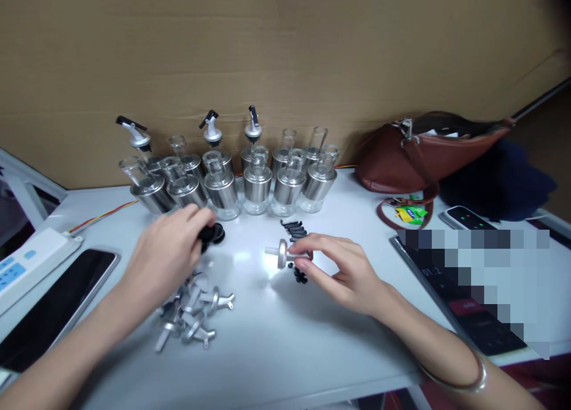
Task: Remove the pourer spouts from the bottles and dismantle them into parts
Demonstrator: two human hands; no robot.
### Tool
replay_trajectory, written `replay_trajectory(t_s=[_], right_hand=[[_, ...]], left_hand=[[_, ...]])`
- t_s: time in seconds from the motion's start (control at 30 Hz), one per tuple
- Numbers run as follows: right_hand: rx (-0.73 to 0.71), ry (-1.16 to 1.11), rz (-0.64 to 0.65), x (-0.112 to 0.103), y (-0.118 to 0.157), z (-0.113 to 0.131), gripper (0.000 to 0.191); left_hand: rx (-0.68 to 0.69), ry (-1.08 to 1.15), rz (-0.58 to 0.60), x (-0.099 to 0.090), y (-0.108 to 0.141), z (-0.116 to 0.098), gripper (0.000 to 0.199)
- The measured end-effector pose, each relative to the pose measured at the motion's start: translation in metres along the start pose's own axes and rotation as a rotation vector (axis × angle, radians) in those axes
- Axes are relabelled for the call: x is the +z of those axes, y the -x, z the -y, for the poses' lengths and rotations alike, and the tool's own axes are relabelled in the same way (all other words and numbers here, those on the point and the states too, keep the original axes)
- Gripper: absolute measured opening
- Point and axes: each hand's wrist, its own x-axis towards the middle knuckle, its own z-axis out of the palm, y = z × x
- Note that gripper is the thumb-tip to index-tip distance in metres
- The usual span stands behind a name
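Note:
My right hand [343,273] pinches a silver pourer spout [282,254] between thumb and fingers, its pale tube pointing left above the table. My left hand [173,246] is closed at the fingertips on a black round stopper piece [206,234]; part of it is hidden by the fingers. Right beside it lies another black ring [218,234]. Below my left hand is a loose pile of silver pourer spouts [194,318]. Near my right fingers lie a row of black levers [294,229] and several small black caps [301,275].
Glass bottles with metal sleeves [257,184] stand in two rows along the cardboard wall [285,59]; three at the back carry pourers [253,124]. A brown bag [392,160] sits back right. A phone [57,303] and power strip [31,264] lie left, a tablet-like device [446,297] right.

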Motion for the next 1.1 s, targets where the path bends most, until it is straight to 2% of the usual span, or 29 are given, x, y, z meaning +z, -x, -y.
replay_trajectory(t_s=[0.07, 0.2, 0.43, 0.73, 0.8, 0.97, 1.1], right_hand=[[-0.013, 0.014, -0.006, -0.001, 0.000, -0.001, 0.009], [-0.003, 0.023, -0.003, -0.002, 0.000, -0.002, 0.010], [0.008, 0.025, 0.008, -0.001, 0.001, -0.002, 0.009], [-0.014, 0.030, 0.057, 0.001, 0.000, -0.002, 0.009], [-0.034, 0.024, 0.119, 0.004, 0.001, -0.002, 0.011], [0.026, 0.002, 0.403, 0.015, 0.006, 0.005, 0.015], [0.094, 0.016, 0.579, 0.024, 0.011, 0.012, 0.031]], left_hand=[[-0.043, -0.092, -0.041, -0.004, -0.003, 0.009, 0.032], [-0.062, -0.232, 0.035, -0.002, -0.008, 0.018, 0.034], [-0.061, -0.232, 0.072, 0.016, -0.013, 0.023, 0.032], [-0.117, -0.168, 0.132, 0.016, -0.016, 0.024, 0.042], [-0.108, -0.132, 0.143, 0.016, -0.015, 0.024, 0.042], [-0.066, -0.126, 0.169, 0.019, -0.014, 0.025, 0.039], [-0.057, -0.147, 0.197, 0.021, -0.015, 0.026, 0.036]])
